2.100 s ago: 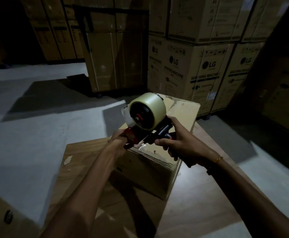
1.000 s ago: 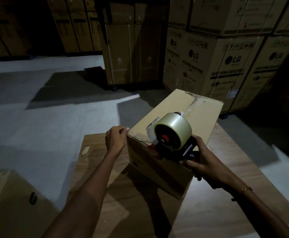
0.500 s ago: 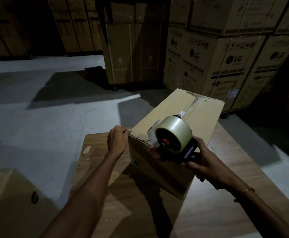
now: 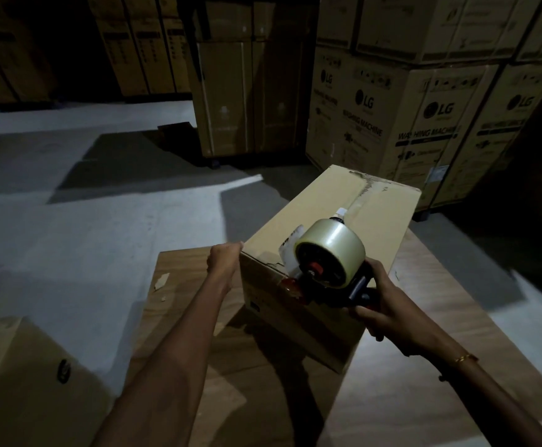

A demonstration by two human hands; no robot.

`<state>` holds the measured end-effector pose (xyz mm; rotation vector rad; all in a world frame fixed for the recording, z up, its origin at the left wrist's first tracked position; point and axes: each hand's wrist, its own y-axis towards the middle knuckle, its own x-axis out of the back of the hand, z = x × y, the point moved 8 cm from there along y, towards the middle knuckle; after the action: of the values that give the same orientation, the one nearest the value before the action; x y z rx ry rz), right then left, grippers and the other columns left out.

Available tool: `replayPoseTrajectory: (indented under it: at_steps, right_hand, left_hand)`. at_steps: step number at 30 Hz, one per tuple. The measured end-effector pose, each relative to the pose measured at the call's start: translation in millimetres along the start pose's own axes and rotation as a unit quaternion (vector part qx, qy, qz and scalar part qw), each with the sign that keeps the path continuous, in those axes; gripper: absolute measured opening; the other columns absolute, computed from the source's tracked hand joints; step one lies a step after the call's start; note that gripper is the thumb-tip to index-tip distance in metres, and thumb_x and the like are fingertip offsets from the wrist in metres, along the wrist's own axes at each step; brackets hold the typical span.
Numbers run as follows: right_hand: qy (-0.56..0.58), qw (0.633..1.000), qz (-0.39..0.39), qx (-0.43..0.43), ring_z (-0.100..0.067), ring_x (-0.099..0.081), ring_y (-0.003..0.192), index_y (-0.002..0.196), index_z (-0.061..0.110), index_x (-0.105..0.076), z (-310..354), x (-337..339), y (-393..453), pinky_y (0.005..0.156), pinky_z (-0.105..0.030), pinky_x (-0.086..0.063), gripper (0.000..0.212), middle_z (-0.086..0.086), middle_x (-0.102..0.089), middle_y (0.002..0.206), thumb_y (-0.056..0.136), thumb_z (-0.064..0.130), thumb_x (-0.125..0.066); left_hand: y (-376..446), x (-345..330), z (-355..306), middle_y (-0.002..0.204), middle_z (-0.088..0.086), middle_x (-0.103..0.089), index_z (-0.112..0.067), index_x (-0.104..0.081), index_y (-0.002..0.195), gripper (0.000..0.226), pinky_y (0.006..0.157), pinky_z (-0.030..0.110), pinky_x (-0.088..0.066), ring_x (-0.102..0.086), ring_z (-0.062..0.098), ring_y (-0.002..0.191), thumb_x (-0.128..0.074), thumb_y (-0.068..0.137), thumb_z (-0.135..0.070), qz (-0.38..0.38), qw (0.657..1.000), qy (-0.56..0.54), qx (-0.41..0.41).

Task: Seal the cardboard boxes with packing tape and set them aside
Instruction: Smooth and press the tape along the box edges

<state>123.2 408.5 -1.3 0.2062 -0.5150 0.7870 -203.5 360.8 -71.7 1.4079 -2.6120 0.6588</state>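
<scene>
A closed cardboard box (image 4: pixel 369 217) lies on a wooden table (image 4: pixel 424 398), its top seam running away from me. My right hand (image 4: pixel 389 304) grips the handle of a red and black tape dispenser (image 4: pixel 329 254) that carries a roll of clear tape. The dispenser's front end sits at the box's near top edge, over the seam. My left hand (image 4: pixel 223 261) is curled against the box's near left corner and holds it there. A torn patch shows on the near edge beside the dispenser.
Another cardboard box (image 4: pixel 21 382) stands at the lower left, beside the table. Tall stacks of printed washing machine cartons (image 4: pixel 408 124) rise behind the table on the right, and more cartons (image 4: pixel 231 91) at the back. Grey concrete floor (image 4: pixel 102 221) stretches out to the left.
My left hand left the dispenser's front and settled on the box's near left corner. My right hand brought the dispenser down from above the box to its near top edge.
</scene>
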Motion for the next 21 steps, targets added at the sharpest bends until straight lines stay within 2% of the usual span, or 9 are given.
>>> replayPoseTrajectory:
  at_steps: [2, 4, 5, 7, 9, 13, 16, 18, 21]
  right_hand:
    - [0.007, 1.000, -0.006, -0.004, -0.014, -0.053, 0.056, 0.138, 0.044, -0.027, -4.5, 1.4, 0.0, 0.054, -0.036, -0.049, 0.071, 0.002, -0.072, 0.097, 0.094, 0.001, -0.063]
    - [0.012, 1.000, -0.008, -0.004, -0.013, -0.051, 0.056, 0.137, 0.045, -0.027, -6.2, 1.5, 0.1, 0.055, -0.034, -0.048, 0.072, -0.005, -0.072, 0.095, 0.094, -0.001, -0.062]
    - [0.013, 1.000, -0.007, -0.002, -0.013, -0.050, 0.056, 0.135, 0.048, -0.027, -6.2, 1.1, 0.0, 0.055, -0.034, -0.047, 0.073, -0.008, -0.071, 0.095, 0.093, -0.001, -0.061]
    - [0.019, 1.000, -0.006, 0.002, -0.014, -0.047, 0.056, 0.131, 0.053, -0.028, -7.2, 0.4, 0.4, 0.055, -0.034, -0.045, 0.074, -0.016, -0.067, 0.091, 0.093, -0.003, -0.059]
    - [0.022, 1.000, -0.006, 0.003, -0.015, -0.046, 0.056, 0.130, 0.054, -0.029, -9.4, 0.1, 0.8, 0.054, -0.034, -0.044, 0.076, -0.024, -0.062, 0.090, 0.092, -0.004, -0.058]
    - [0.015, 1.000, -0.006, 0.002, -0.017, -0.047, 0.056, 0.131, 0.054, -0.027, -13.3, 0.5, 0.0, 0.053, -0.034, -0.045, 0.075, -0.026, -0.061, 0.092, 0.093, -0.003, -0.059]
    - [0.008, 1.000, -0.008, 0.000, -0.017, -0.047, 0.056, 0.131, 0.054, -0.026, -13.5, 0.3, 0.0, 0.055, -0.035, -0.046, 0.074, -0.021, -0.065, 0.092, 0.094, -0.001, -0.060]
    - [-0.001, 1.000, -0.005, -0.001, -0.017, -0.048, 0.055, 0.132, 0.052, -0.026, -12.0, 0.7, 1.4, 0.055, -0.036, -0.046, 0.073, -0.013, -0.068, 0.089, 0.094, 0.000, -0.060]
    - [-0.004, 1.000, 0.009, -0.010, -0.019, -0.049, 0.056, 0.138, 0.043, -0.025, -10.5, 1.6, 3.9, 0.053, -0.035, -0.045, 0.072, 0.005, -0.072, 0.087, 0.095, -0.002, -0.060]
  left_hand:
    - [-8.2, -8.4, 4.6, 0.066, 0.009, -0.063, -0.003, -0.070, 0.102, 0.021, 0.036, 0.015, -0.029, -0.040, 0.014, 0.041, -0.062, 0.095, -0.022, 0.025, 0.994, -0.080, 0.065]
    - [-12.0, -13.8, 8.0, 0.041, -0.001, -0.049, -0.008, -0.064, 0.082, 0.019, 0.028, 0.011, -0.023, -0.037, 0.010, 0.027, -0.058, 0.098, -0.017, 0.040, 0.990, -0.104, 0.085]
    - [-13.6, -16.5, 9.3, 0.039, 0.001, -0.051, -0.009, -0.061, 0.078, 0.024, 0.029, 0.011, -0.024, -0.038, 0.009, 0.026, -0.057, 0.099, -0.018, 0.048, 0.988, -0.115, 0.088]
    - [-7.6, -11.9, 8.4, 0.073, 0.019, -0.069, -0.007, -0.069, 0.091, 0.022, 0.042, 0.018, -0.041, -0.055, 0.016, 0.049, -0.060, 0.098, -0.026, 0.015, 0.995, -0.087, 0.048]
    - [-1.4, -1.0, -0.3, 0.099, 0.018, -0.069, -0.019, -0.071, 0.090, 0.020, 0.065, 0.031, -0.049, -0.061, 0.027, 0.079, -0.060, 0.098, -0.033, -0.060, 0.996, 0.043, -0.046]
    - [-11.2, -1.9, -12.2, 0.100, 0.013, -0.069, -0.016, -0.067, 0.081, 0.030, 0.067, 0.032, -0.040, -0.061, 0.032, 0.086, -0.054, 0.101, -0.034, -0.111, 0.958, 0.188, -0.186]
    - [-19.0, -9.1, -15.5, 0.118, 0.011, -0.065, -0.014, -0.072, 0.108, 0.036, 0.085, 0.039, -0.048, -0.059, 0.032, 0.106, -0.049, 0.102, -0.042, -0.077, 0.924, 0.290, -0.236]
    - [-26.5, -17.5, -17.5, 0.142, 0.011, -0.053, -0.013, -0.059, 0.134, 0.052, 0.106, 0.046, -0.036, -0.044, 0.032, 0.132, -0.042, 0.103, -0.052, -0.036, 0.877, 0.403, -0.260]
    - [-40.4, -34.8, -18.1, 0.170, 0.007, -0.006, -0.013, -0.016, 0.161, 0.081, 0.123, 0.049, 0.003, 0.002, 0.028, 0.156, -0.025, 0.101, -0.067, 0.048, 0.814, 0.488, -0.311]
